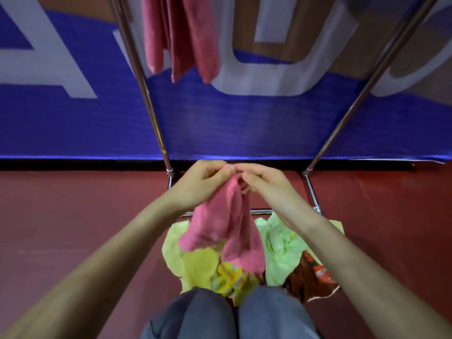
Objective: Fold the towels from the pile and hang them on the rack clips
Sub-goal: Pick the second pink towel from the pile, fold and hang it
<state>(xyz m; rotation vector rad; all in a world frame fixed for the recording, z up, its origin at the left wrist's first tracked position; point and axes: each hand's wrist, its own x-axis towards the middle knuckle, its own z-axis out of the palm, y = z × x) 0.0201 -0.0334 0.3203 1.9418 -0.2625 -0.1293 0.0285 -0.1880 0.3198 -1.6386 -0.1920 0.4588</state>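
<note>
Head view: the soft pink cloth towel (227, 223) is up in front of me. My left hand (203, 182) and right hand (266, 184) both pinch its top edge, close together. The rest droops above the heap of yellow and pale green towels (281, 245) on the red floor. It looks light and floppy, so I reckon the corners are where to grip. Folded pink towels (181, 40) hang on the chrome rack (144, 86) above.

red floor (73, 216) under towel pile (281, 250), rack base (313, 192)
</note>
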